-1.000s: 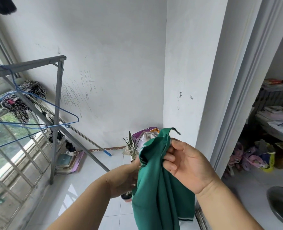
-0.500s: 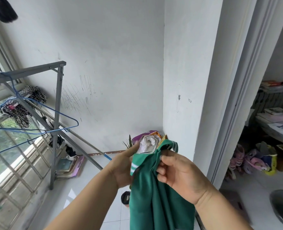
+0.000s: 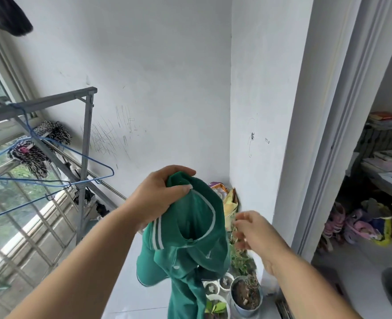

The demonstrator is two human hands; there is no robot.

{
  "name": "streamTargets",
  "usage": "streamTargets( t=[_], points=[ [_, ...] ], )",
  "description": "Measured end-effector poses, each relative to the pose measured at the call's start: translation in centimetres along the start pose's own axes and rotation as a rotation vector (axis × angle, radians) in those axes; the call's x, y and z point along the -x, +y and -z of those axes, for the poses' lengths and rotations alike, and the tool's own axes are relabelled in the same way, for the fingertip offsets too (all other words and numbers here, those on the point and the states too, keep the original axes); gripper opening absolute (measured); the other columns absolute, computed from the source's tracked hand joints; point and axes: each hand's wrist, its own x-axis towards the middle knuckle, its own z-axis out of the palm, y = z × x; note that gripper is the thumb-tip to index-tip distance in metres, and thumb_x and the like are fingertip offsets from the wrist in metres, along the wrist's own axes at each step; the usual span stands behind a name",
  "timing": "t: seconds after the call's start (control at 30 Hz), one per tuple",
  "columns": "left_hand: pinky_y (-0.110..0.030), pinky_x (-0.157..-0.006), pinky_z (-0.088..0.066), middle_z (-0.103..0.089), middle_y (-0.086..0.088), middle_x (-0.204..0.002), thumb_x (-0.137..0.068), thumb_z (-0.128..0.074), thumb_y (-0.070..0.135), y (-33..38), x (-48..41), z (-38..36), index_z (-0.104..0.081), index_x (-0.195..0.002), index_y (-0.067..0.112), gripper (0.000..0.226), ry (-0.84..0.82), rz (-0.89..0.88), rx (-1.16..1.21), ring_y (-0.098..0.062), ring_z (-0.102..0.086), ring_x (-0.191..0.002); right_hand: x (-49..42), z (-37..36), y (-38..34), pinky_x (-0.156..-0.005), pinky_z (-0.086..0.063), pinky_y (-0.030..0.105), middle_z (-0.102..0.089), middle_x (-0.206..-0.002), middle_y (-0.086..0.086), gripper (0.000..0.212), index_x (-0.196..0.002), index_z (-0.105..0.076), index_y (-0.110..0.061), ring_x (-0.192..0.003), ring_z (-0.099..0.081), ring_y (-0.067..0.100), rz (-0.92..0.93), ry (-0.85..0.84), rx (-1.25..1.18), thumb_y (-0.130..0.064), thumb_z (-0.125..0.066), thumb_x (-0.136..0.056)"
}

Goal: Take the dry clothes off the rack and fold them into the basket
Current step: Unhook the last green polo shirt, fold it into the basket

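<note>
Matt green cloth shirt (image 3: 190,245)

The rack (image 3: 84,157) stands at the left, against the window (image 3: 11,203), with hangers (image 3: 52,178) hooked on its bars and a cloth (image 3: 36,148) draped behind them. Centre, the left hand (image 3: 160,194) holds the garment (image 3: 188,245) aloft; the right hand (image 3: 255,233) is just right of it, apart. Potted plants (image 3: 243,293) sit on the floor below, in the far corner. A doorway (image 3: 328,134) lies right, shelves (image 3: 388,162) beyond it.
</note>
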Motion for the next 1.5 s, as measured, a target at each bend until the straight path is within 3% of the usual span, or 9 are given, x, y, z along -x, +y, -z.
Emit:
streamTargets(
  t=[0.1, 0.23, 0.43, 0.67, 0.83, 0.97, 1.1, 1.2, 1.5],
  points=[
    [-0.040, -0.084, -0.060, -0.073, 0.010, -0.095, -0.088, -0.067, 0.018, 1.3, 0.5, 0.6, -0.070, -0.100, 0.045, 0.030, 0.006, -0.110, -0.161, -0.017, -0.070, -0.092, -0.3, -0.8, -1.9, -0.098, -0.051, 0.042, -0.055, -0.126, -0.006, 0.043, -0.128, -0.050, -0.025, -0.113, -0.056, 0.015, 0.151, -0.029, -0.096, -0.045, -0.060, -0.092],
    [-0.045, -0.084, -0.059, -0.072, 0.011, -0.094, -0.089, -0.066, 0.018, 1.9, 0.9, 1.0, -0.069, -0.100, 0.045, 0.030, 0.029, -0.166, -0.231, -0.019, -0.068, -0.091, -0.5, -2.7, -3.7, -0.057, -0.044, 0.004, -0.052, -0.111, -0.017, 0.035, -0.123, -0.058, -0.029, -0.078, -0.053, -0.012, 0.265, -0.165, 0.077, -0.039, -0.066, -0.091],
    [-0.029, -0.068, -0.056, -0.069, 0.013, -0.080, -0.083, -0.060, 0.014, 0.6, 1.0, 3.4, -0.067, -0.095, 0.043, 0.032, 0.228, -0.088, -0.423, -0.011, -0.065, -0.077, -1.6, -2.5, -5.4, -0.065, -0.036, 0.035, -0.051, -0.070, -0.003, 0.024, -0.070, -0.048, -0.018, -0.070, -0.047, 0.018, 0.339, 0.078, 0.039, -0.037, -0.047, -0.084],
    [-0.029, -0.061, -0.046, -0.064, 0.002, -0.076, -0.085, -0.054, 0.022, -1.8, 0.7, 3.5, -0.066, -0.089, 0.024, 0.013, 0.224, 0.103, -0.685, -0.019, -0.059, -0.073, -2.5, -1.7, -6.4, -0.074, -0.040, 0.037, -0.054, -0.082, 0.005, 0.057, -0.090, -0.051, -0.008, -0.079, -0.051, 0.023, 0.385, -0.030, 0.326, -0.063, -0.039, -0.094],
    [-0.031, -0.056, -0.044, -0.067, -0.012, -0.075, -0.083, -0.052, 0.024, -2.3, 0.1, 4.0, -0.066, -0.082, 0.019, 0.015, 0.250, 0.181, -0.566, -0.023, -0.054, -0.060, -2.2, 0.3, -5.7, -0.096, -0.053, 0.035, -0.070, -0.113, -0.001, 0.059, -0.115, -0.063, -0.026, -0.106, -0.067, 0.016, 0.305, -0.459, 0.284, -0.056, -0.082, -0.068],
    [-0.031, -0.061, -0.041, -0.061, -0.007, -0.068, -0.075, -0.056, 0.026, -1.8, -0.1, 3.9, -0.069, -0.085, 0.012, 0.022, 0.169, 0.193, -0.376, -0.021, -0.054, -0.063, -2.2, 1.1, -5.7, -0.092, -0.052, 0.025, -0.072, -0.106, -0.011, 0.023, -0.105, -0.066, -0.034, -0.100, -0.067, 0.006, 0.414, -0.322, 0.441, -0.026, -0.074, -0.085],
    [-0.048, -0.099, -0.050, -0.069, -0.022, -0.115, -0.068, -0.081, 0.029, -2.4, 0.0, 5.3, -0.070, -0.114, 0.008, 0.052, -0.288, 0.164, 0.187, -0.040, -0.066, -0.107, -1.9, 2.1, -6.5, -0.090, -0.051, 0.023, -0.076, -0.104, -0.007, 0.022, -0.110, -0.068, -0.021, -0.099, -0.070, 0.008, 0.373, -0.252, 0.050, -0.033, -0.063, -0.092],
    [-0.055, -0.108, -0.039, -0.054, -0.033, -0.134, -0.078, -0.079, 0.021, -3.9, 0.0, 6.1, -0.055, -0.132, -0.002, 0.064, -0.603, 0.103, 0.211, -0.049, -0.051, -0.125, -2.0, 2.6, -7.0, -0.091, -0.053, 0.028, -0.076, -0.100, -0.007, 0.022, -0.107, -0.068, -0.021, -0.096, -0.071, 0.010, 0.390, -0.157, 0.061, -0.036, -0.060, -0.094],
    [-0.039, -0.083, -0.059, -0.073, -0.022, -0.106, -0.045, -0.096, 0.043, -4.4, -0.5, 5.7, -0.074, -0.102, 0.006, 0.071, -0.187, 0.127, 0.143, -0.033, -0.071, -0.095, -2.4, 4.7, -5.7, -0.077, -0.050, 0.022, -0.070, -0.090, -0.008, 0.020, -0.096, -0.067, -0.024, -0.083, -0.065, 0.008, 0.321, -0.161, 0.396, -0.021, -0.079, -0.081]
  ],
)
